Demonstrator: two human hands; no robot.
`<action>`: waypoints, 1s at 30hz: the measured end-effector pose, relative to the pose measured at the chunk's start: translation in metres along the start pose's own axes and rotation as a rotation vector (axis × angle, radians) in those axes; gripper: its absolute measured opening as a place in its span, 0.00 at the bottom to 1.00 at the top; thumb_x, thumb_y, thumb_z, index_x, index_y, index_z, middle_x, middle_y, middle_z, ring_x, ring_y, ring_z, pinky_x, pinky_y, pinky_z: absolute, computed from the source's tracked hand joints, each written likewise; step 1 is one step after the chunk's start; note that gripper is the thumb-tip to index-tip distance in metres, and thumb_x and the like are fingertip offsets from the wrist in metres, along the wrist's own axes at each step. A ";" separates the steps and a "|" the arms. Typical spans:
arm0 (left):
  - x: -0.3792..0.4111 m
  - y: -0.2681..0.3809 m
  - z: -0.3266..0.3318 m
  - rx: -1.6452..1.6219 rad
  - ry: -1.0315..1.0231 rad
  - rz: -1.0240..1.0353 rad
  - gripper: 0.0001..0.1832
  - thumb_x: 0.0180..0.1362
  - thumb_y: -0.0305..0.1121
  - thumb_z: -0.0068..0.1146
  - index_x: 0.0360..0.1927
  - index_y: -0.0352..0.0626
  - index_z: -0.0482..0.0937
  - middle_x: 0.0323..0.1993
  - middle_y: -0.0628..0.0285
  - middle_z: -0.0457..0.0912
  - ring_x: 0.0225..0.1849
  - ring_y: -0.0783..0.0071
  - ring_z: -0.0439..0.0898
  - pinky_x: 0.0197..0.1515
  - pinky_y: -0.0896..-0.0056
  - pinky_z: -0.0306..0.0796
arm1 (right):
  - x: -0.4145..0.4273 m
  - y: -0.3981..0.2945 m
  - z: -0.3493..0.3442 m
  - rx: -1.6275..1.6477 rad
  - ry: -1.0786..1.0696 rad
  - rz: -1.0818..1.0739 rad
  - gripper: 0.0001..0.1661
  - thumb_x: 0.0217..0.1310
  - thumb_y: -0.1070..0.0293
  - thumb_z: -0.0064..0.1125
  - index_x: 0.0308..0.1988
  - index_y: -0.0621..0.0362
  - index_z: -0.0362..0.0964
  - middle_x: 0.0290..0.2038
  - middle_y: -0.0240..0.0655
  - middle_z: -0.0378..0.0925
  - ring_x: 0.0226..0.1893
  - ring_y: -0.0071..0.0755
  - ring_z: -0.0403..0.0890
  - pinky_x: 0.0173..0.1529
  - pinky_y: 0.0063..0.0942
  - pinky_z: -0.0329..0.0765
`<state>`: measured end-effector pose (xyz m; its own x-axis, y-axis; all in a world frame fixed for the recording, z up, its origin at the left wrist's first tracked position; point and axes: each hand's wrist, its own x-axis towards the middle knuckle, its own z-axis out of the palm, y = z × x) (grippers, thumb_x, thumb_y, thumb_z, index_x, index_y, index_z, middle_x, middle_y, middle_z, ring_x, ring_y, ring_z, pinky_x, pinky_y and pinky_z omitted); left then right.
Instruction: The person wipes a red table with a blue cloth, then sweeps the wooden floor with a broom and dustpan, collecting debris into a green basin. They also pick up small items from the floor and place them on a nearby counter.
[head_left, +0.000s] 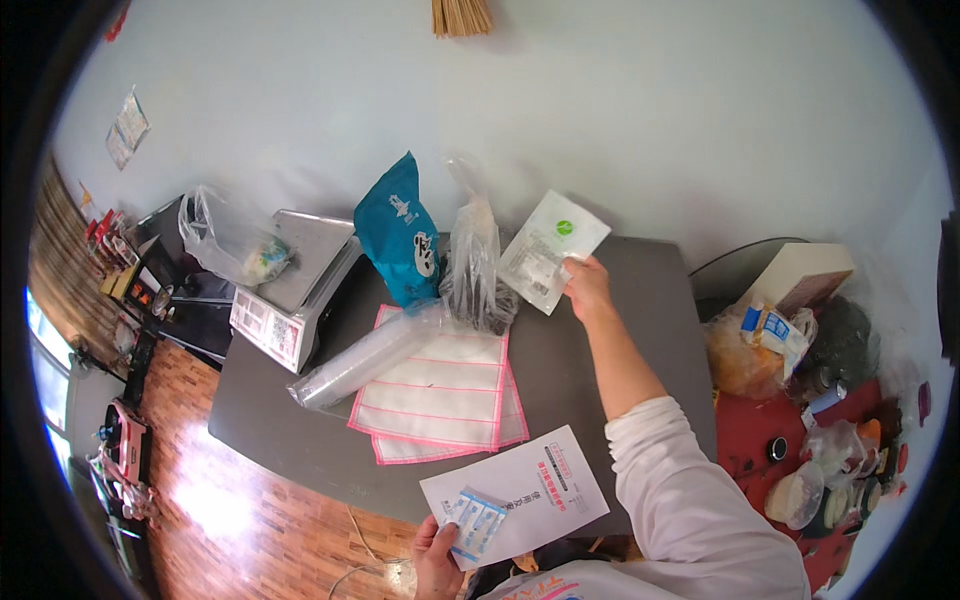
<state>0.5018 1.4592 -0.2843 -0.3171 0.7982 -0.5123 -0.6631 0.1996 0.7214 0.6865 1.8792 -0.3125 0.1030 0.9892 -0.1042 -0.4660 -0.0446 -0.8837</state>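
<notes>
My left hand (436, 559) pinches a small blue-and-white packet (477, 527) at the table's front edge. Under that packet is a white printed sheet or booklet (574, 506); whether my fingers grip it too is hard to tell. Farther off, my right hand (587, 289) holds a white flat packet with a green round mark (555, 240) by its lower right edge. Left of that packet stands a clear plastic bag with dark contents (480, 270). White cloths with pink edging (439, 409) lie between my hands, partly under a roll of clear plastic (367, 352).
A teal bag (401, 232) stands by the wall. On the left of the grey table (262, 420), a weighing scale (311, 259) carries a knotted plastic bag (232, 240). To the right, a red surface (739, 427) holds jars, plastic bags and a white box (799, 274).
</notes>
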 end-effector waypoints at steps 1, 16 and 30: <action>0.001 0.001 -0.001 -0.004 0.033 -0.011 0.19 0.55 0.22 0.44 0.52 0.32 0.68 0.46 0.56 0.75 0.47 0.67 0.74 0.49 0.69 0.69 | -0.002 -0.008 -0.008 0.032 -0.025 -0.030 0.17 0.54 0.72 0.53 0.46 0.63 0.68 0.41 0.39 0.74 0.39 0.36 0.78 0.42 0.35 0.77; 0.028 0.018 -0.014 -0.090 -0.250 0.009 0.13 0.56 0.20 0.47 0.46 0.34 0.72 0.40 0.56 0.79 0.39 0.72 0.78 0.43 0.71 0.74 | -0.150 -0.131 -0.073 0.000 -0.086 -0.326 0.18 0.61 0.71 0.48 0.51 0.62 0.64 0.48 0.36 0.71 0.49 0.31 0.72 0.54 0.34 0.68; 0.032 0.018 -0.011 -0.124 -0.257 -0.022 0.12 0.57 0.21 0.48 0.45 0.33 0.73 0.40 0.57 0.79 0.38 0.74 0.78 0.42 0.73 0.74 | -0.225 -0.091 -0.103 0.096 0.010 -0.270 0.17 0.59 0.74 0.49 0.49 0.60 0.66 0.47 0.32 0.72 0.48 0.26 0.72 0.51 0.27 0.68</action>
<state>0.4723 1.4815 -0.2929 -0.1296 0.9156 -0.3807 -0.7508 0.1601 0.6408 0.7967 1.6464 -0.2555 0.2435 0.9619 0.1241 -0.5015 0.2344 -0.8328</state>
